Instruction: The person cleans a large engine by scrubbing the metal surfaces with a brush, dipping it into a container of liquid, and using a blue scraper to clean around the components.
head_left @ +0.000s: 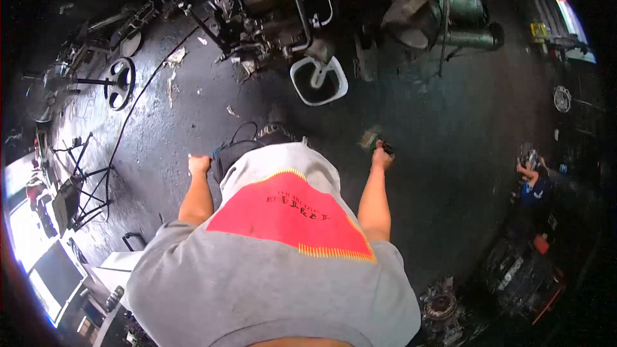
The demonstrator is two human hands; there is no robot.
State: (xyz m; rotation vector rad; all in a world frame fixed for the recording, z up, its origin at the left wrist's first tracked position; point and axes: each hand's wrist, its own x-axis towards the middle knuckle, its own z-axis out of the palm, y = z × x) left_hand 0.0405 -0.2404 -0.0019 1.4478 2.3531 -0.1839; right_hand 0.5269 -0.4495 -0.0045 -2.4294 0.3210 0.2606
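Note:
My right hand (383, 156) is closed around a brush (371, 139) with pale, frayed bristles and a green part near the grip. The brush is held above the dark floor, its bristles slightly blurred. On the other side, my left hand (199, 164) is curled closed beside my dark trousers. A small white bit shows at its fingers, but what it holds, if anything, I cannot make out. Ahead of me stands a squarish white bucket (296, 83) with dark contents and a pale object in it, apart from both hands.
Greasy machinery (257, 32) lines the far side, with a green metal cylinder (466, 9) at its right. A handwheel (120, 83) and a dark cable (138, 106) are on the left, near a folding metal frame (87, 180). Another person (532, 183) crouches at the right.

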